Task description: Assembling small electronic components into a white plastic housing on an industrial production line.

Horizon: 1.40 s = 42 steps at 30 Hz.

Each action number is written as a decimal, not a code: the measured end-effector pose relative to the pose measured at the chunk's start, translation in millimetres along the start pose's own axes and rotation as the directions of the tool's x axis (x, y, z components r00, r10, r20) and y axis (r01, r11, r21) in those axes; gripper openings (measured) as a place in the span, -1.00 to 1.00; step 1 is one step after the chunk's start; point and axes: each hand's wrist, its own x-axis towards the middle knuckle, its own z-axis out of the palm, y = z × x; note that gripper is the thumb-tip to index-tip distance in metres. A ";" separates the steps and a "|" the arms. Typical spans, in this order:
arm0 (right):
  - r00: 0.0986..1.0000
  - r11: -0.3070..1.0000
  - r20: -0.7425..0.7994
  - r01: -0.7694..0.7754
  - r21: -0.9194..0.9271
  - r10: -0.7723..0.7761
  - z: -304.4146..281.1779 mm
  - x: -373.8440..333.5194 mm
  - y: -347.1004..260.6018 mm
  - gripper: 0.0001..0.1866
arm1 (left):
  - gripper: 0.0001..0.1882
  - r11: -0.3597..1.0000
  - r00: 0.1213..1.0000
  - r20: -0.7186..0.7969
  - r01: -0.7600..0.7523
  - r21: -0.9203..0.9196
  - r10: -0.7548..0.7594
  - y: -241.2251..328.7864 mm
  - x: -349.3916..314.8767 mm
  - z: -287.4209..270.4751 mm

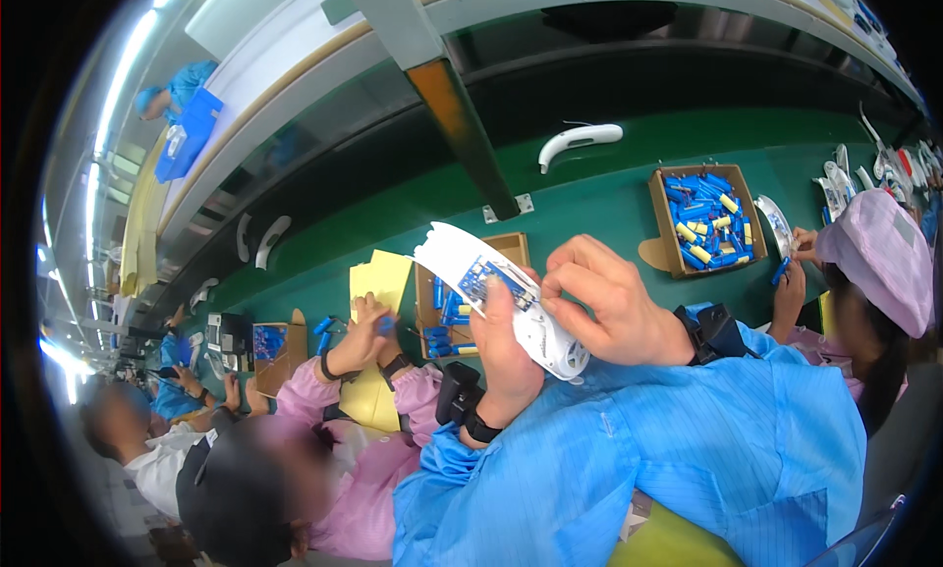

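Note:
My left hand is closed round a long, curved white plastic shell, its thumb lying over the inner side. Inside the shell sits a blue circuit board with small parts on it. From the right, my right hand comes over the shell, thumb and forefinger pinched together at the board's right end. Whatever is between those fingertips is too small or hidden to make out. The shell is held tilted above the bench, with its perforated white end toward my blue sleeves.
A cardboard box of blue and yellow cylinders stands at the right; another box is partly behind the shell. A curved white shell lies farther back on the green bench. A metal post rises ahead. Co-workers sit on both sides.

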 end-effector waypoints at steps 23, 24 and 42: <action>0.976 0.987 0.172 -0.146 0.059 0.135 1.1 -8.8 -1.4 -0.09 | -0.80 0.998 0.986 -0.165 -0.038 -0.041 0.030 4.4 19.4 8.9; 0.979 0.987 0.142 -0.152 0.045 0.144 0.3 -9.2 -0.8 -0.09 | -0.80 0.999 0.991 -0.135 -0.023 -0.036 0.018 5.3 19.2 10.4; 0.851 0.675 -0.275 0.120 -0.728 -0.448 -178.9 131.6 23.0 -0.41 | -0.63 0.959 0.943 0.227 0.200 0.199 -0.244 -8.2 18.4 -4.2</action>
